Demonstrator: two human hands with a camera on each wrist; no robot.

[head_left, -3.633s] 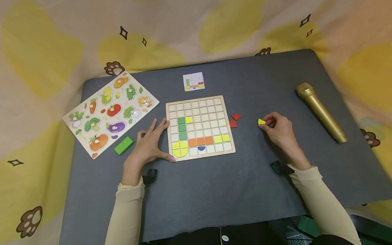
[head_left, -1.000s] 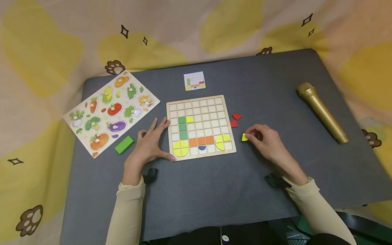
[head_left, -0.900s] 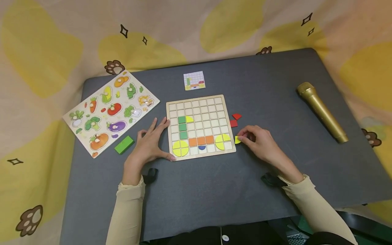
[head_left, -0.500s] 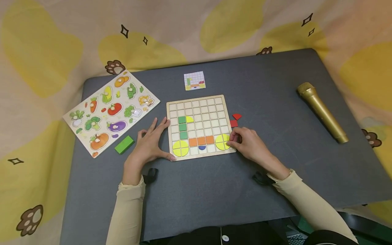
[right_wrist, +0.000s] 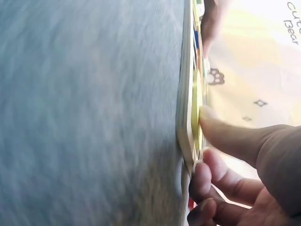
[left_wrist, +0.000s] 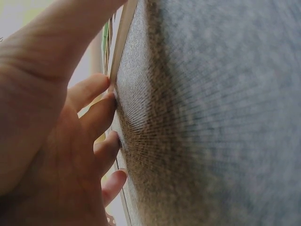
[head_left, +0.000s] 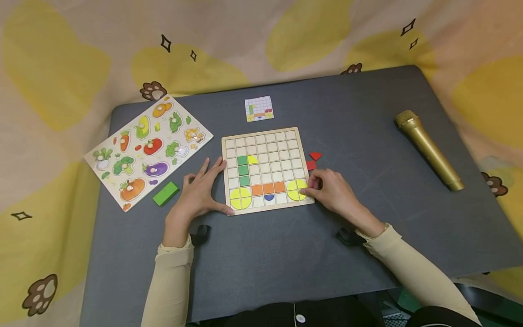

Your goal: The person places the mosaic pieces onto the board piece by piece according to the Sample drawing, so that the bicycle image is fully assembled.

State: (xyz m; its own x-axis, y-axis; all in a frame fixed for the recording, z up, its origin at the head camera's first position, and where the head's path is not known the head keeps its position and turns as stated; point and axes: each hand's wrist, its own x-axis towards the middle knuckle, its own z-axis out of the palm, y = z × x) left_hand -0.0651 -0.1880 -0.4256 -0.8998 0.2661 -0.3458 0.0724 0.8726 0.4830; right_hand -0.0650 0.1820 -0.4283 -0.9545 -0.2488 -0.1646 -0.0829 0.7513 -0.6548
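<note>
A wooden grid board (head_left: pixel 271 156) lies mid-table, holding green squares (head_left: pixel 243 170), orange squares (head_left: pixel 268 187), a small blue half-round piece (head_left: pixel 268 198) and yellow quarter-circle tiles (head_left: pixel 241 199). My left hand (head_left: pixel 198 190) rests along its left side, fingers spread, thumb at the near corner. At the near right corner, my right hand (head_left: pixel 333 190) pinches a yellow quarter-circle tile (head_left: pixel 301 197) that rounds off a yellow circle. In the right wrist view its thumb (right_wrist: pixel 216 127) rests on the yellow tile, with the other fingers by the board's edge.
Two red tiles (head_left: pixel 311 165) lie off the board's right edge. A printed pattern card (head_left: pixel 259 109) sits beyond it. To the left are a vegetable peg puzzle (head_left: pixel 136 159) and a green block (head_left: pixel 165 194); a gold microphone (head_left: pixel 429 150) lies at the right.
My right hand has carried the yellow tile leftward from the table onto the board's near right corner, where another yellow tile was also added earlier. My left hand has stayed put.
</note>
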